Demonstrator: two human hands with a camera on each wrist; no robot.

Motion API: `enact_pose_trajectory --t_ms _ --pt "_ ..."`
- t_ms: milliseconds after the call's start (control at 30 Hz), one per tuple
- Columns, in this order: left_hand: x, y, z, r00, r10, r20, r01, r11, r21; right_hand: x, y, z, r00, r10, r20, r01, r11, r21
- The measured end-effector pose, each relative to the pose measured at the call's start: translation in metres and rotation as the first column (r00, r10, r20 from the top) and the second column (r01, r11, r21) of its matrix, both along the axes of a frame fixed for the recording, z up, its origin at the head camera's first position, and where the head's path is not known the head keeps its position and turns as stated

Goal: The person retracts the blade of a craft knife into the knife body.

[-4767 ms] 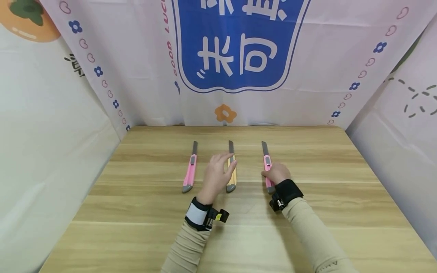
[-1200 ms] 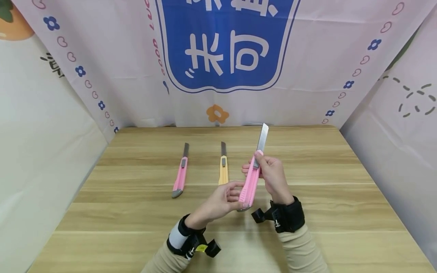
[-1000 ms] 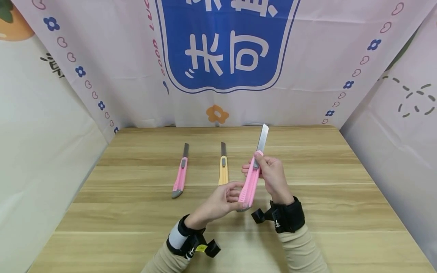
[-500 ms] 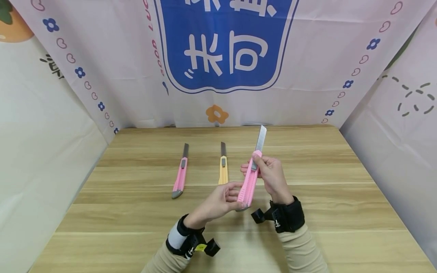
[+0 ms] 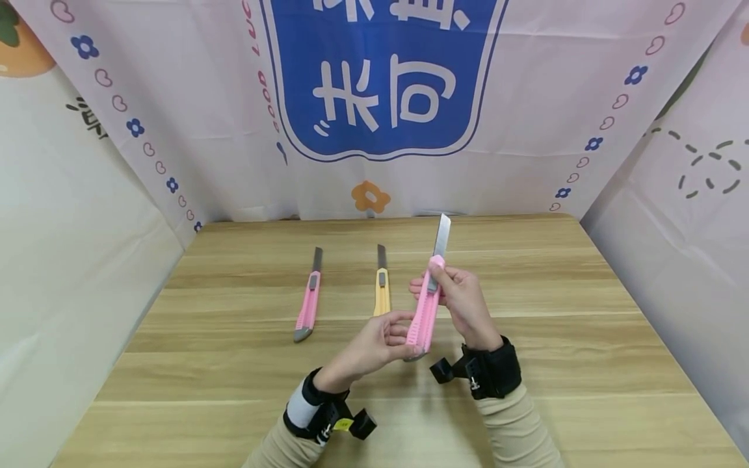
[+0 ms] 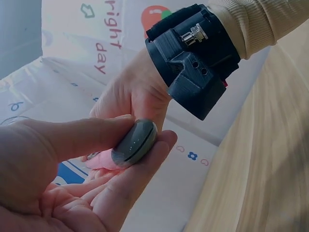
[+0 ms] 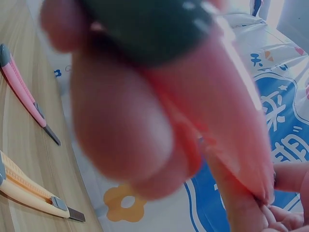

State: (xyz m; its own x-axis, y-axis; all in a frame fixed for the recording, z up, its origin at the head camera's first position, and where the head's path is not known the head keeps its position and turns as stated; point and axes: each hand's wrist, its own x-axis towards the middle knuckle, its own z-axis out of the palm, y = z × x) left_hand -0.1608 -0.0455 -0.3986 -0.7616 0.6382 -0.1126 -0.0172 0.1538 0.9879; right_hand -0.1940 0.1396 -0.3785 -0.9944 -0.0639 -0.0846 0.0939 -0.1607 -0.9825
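Observation:
A pink utility knife (image 5: 424, 321) is held above the table between both hands, tilted, its blade out and pointing away. My left hand (image 5: 372, 346) pinches its grey butt end (image 6: 135, 143) between thumb and fingers. My right hand (image 5: 467, 305) grips the upper body, with the thumb at the grey slider (image 5: 433, 282). A yellow utility knife (image 5: 382, 291) lies behind my left hand, its lower end hidden by that hand in the head view. Farther left lies a second pink utility knife (image 5: 307, 308). Both lying knives have their blades out.
The wooden table (image 5: 234, 377) carries the lying knives. A white printed cloth (image 5: 246, 156) hangs behind its far edge, and similar cloths hang at both sides. Each wrist wears a black strap with a small camera, the left one (image 5: 328, 413) near the table's front.
Since the oldest frame, the right pink knife has been lifted off the table and my left hand has taken its butt end. Over the last second the knife shifts slightly left.

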Motion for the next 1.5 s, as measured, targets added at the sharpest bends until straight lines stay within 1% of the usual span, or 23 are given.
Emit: enact_pose_trajectory --t_ms 67,233,367,533,633,733,1100,1300,1500 --pt "0.0 -0.0001 0.0 1.0 0.011 0.008 -0.011 1.0 -0.013 -0.0001 -0.0003 0.0007 1.0 0.0 0.009 0.0 1.0 -0.003" --pt "0.0005 -0.0009 0.0011 1.0 0.019 -0.016 -0.02 0.999 -0.025 -0.0006 -0.0014 -0.0003 0.998 0.006 0.057 -0.004 0.999 -0.036" --pt "0.0003 -0.0016 0.002 0.999 0.029 -0.014 -0.029 0.999 -0.026 -0.0012 -0.0028 -0.0021 0.997 0.005 0.079 -0.002 0.999 -0.032" --pt "-0.0002 -0.0025 0.001 0.999 0.028 -0.02 -0.028 0.999 -0.036 -0.0014 -0.0039 -0.0034 0.998 -0.021 0.054 0.022 1.0 -0.015" --pt "-0.0003 -0.003 0.0002 0.999 0.016 -0.032 -0.017 0.999 -0.038 -0.0013 -0.0043 -0.0042 0.999 -0.033 0.043 0.034 0.999 -0.007" --pt "-0.0003 -0.0029 -0.0001 1.0 0.009 -0.03 -0.01 0.999 -0.037 -0.0007 -0.0043 -0.0043 0.999 -0.04 0.037 0.04 0.999 -0.003" --pt "-0.0001 -0.0046 0.0004 0.999 -0.012 -0.041 0.01 0.999 -0.048 0.0004 -0.0048 -0.0041 0.998 -0.049 0.03 0.05 0.998 -0.028" --pt "-0.0007 -0.0039 -0.0015 1.0 -0.009 -0.025 0.008 0.999 -0.037 0.0006 -0.0048 -0.0041 0.998 -0.049 0.032 0.05 0.998 -0.038" --pt "-0.0014 -0.0021 -0.0024 1.0 -0.01 -0.009 0.01 1.0 -0.023 0.0002 -0.0032 -0.0047 0.999 -0.037 0.016 0.038 0.998 -0.05"
